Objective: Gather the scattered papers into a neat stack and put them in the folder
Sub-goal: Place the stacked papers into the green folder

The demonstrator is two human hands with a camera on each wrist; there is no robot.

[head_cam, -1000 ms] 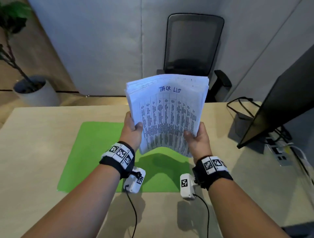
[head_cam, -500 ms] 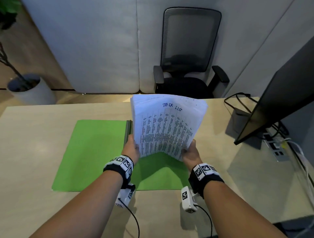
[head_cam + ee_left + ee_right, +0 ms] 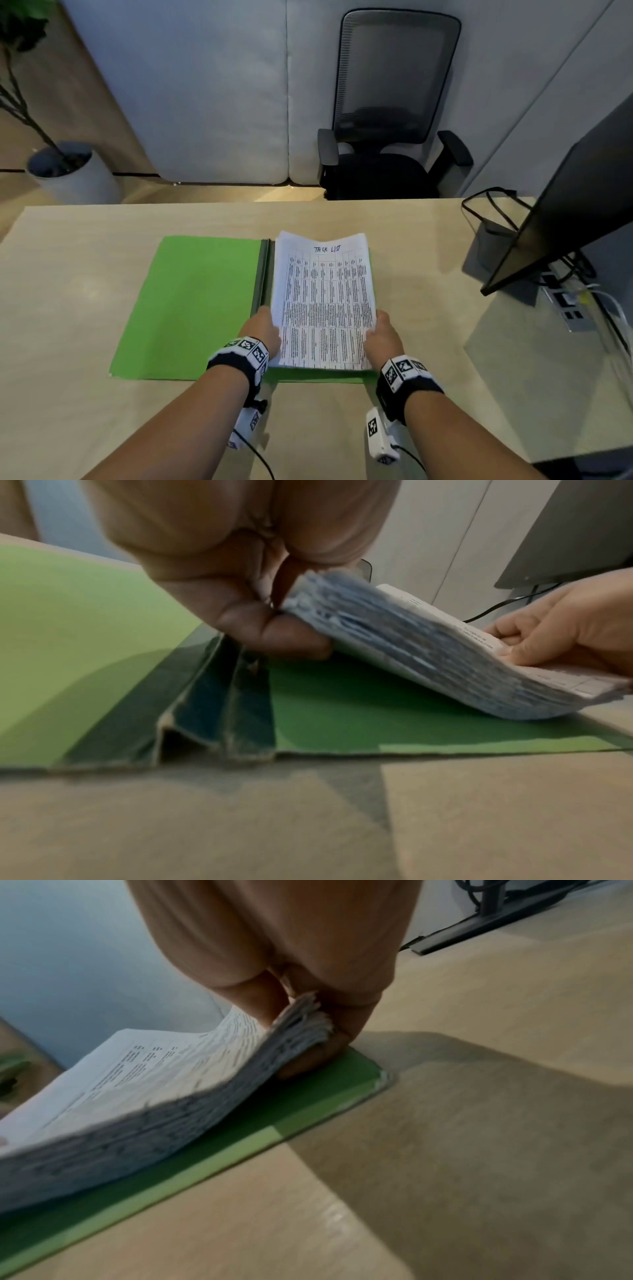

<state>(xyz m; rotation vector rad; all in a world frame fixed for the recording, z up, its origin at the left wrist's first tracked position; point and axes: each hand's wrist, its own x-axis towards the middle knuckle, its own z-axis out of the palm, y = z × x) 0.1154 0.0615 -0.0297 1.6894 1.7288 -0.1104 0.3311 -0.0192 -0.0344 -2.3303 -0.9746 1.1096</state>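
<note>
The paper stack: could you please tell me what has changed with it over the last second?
The paper stack came down from upright in the air onto the right half of the open green folder; its middle rests there, side edges lifted. The left hand and right hand grip its sides as before. The folder stayed open on the desk.

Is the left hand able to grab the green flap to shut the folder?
Probably not yet. The left hand grips the papers. The flap lies bare beside it, so once it lets go, nothing blocks it.
</note>
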